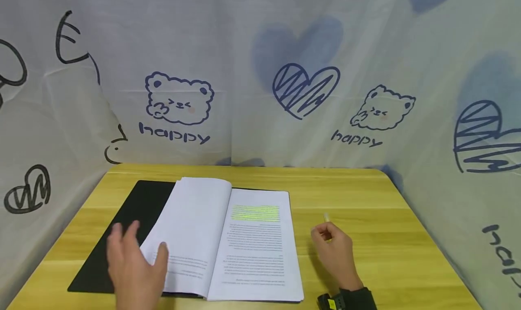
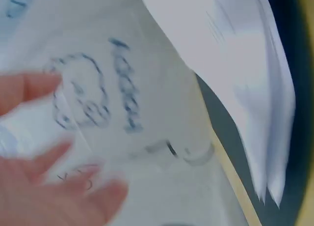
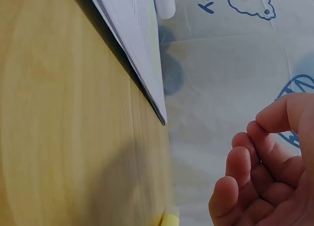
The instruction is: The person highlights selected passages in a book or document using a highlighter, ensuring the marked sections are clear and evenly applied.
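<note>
Papers [image 1: 197,228] lie open on a black folder [image 1: 150,197], likely to expose the highlighted page [image 1: 255,251], with spread-fingered left hand [image 1: 135,267] near left and loosely curled, empty right hand [image 1: 334,253] right, near a marker [image 3: 170,219].

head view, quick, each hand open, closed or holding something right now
Left hand: open, fingers spread, holding nothing.
Right hand: relaxed open, fingers loosely curled, nothing visibly held.

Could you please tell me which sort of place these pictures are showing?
Probably a curtained-off reading or study desk: an open document with highlighted text lies on a yellow wood-grain table, and pale sheeting printed with "happy" stands along three visible sides.
</note>
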### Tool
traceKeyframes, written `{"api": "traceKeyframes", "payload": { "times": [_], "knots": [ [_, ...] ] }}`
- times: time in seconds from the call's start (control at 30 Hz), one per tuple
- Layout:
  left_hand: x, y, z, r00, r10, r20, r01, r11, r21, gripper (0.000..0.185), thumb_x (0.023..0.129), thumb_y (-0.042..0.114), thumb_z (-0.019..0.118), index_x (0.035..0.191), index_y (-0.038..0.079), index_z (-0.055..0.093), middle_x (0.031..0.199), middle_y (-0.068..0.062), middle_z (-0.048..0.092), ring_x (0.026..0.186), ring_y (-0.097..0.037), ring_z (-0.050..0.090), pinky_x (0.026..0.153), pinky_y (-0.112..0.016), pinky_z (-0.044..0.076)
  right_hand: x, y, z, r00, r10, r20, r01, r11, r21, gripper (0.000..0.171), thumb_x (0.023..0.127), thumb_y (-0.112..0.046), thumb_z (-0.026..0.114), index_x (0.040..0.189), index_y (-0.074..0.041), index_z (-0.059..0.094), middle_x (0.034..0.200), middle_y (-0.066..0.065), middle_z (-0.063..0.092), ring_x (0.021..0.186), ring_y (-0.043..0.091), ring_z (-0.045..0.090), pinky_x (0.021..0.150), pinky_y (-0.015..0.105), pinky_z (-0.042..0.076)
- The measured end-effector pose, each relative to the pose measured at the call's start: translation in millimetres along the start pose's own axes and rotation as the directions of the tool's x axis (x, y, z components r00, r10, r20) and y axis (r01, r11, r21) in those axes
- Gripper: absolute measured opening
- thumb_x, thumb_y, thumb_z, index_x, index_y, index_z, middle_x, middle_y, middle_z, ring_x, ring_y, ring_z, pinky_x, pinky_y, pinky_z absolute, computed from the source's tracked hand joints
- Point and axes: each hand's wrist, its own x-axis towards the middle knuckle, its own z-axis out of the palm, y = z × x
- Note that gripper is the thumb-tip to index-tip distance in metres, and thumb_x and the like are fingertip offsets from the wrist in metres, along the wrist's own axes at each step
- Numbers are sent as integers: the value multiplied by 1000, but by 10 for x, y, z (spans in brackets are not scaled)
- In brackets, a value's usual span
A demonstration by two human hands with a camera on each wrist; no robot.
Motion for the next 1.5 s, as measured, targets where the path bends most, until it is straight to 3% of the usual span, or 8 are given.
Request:
{"api": "traceKeyframes", "payload": {
  "times": [0.1,0.17,0.3,0.4,0.53,0.77,1.13,1.5],
  "knots": [
    [-129,148,136,964,184,190,-188,982,2,56,89,11,79,138,-2,56,153,-27,43,142,-48,37,115,-65,28,-3,16,3,1000,11,-2,-11,1000,-7,13,99,-17,66,95,-7,73,81,2,66,78,19,60,66,30,48],
    [-215,226,259,887,298,353,-311,950,-19,49,88,16,82,131,2,63,149,-23,51,140,-45,42,113,-64,32,-5,21,2,1000,21,1,-21,1000,-8,12,100,-17,66,95,-8,73,81,2,66,79,19,60,66,30,47],
    [-330,274,509,681,411,606,-456,885,-88,57,80,26,89,129,7,68,154,-21,49,147,-52,31,112,-71,27,-1,28,5,999,33,10,-33,999,-8,14,100,-19,66,96,-8,73,81,2,66,78,18,59,64,30,46],
    [-357,245,619,607,364,706,-443,893,-78,68,73,30,93,131,6,68,158,-27,41,149,-60,17,113,-76,19,6,29,7,999,36,16,-36,999,-5,14,101,-19,66,96,-8,73,81,2,65,78,19,58,64,30,46],
    [-339,141,629,631,233,740,-365,931,18,75,67,29,95,133,5,67,158,-35,34,148,-64,10,114,-77,12,6,15,-9,999,36,20,-35,999,-11,14,101,-19,66,97,-8,73,82,2,65,79,18,58,65,30,46],
    [-290,-15,600,681,142,718,-332,934,129,84,63,29,97,138,8,66,159,-37,29,144,-67,19,108,-79,25,9,10,-50,1000,25,16,-25,999,-23,15,100,-20,65,97,-8,74,82,1,66,78,17,59,65,30,46],
    [-319,-72,731,666,195,720,-447,877,175,73,71,35,95,135,10,70,155,-32,36,135,-58,38,103,-72,38,11,23,-69,999,31,20,-30,999,-35,17,101,-21,64,97,-8,74,83,1,67,77,17,58,65,30,46],
    [-514,140,947,615,232,753,-511,845,157,74,73,43,91,136,13,69,155,-29,36,132,-51,42,102,-66,43,23,28,-31,998,62,-24,-63,996,-67,17,99,-22,66,96,-6,74,83,4,66,78,20,57,62,29,46]
  ]
}}
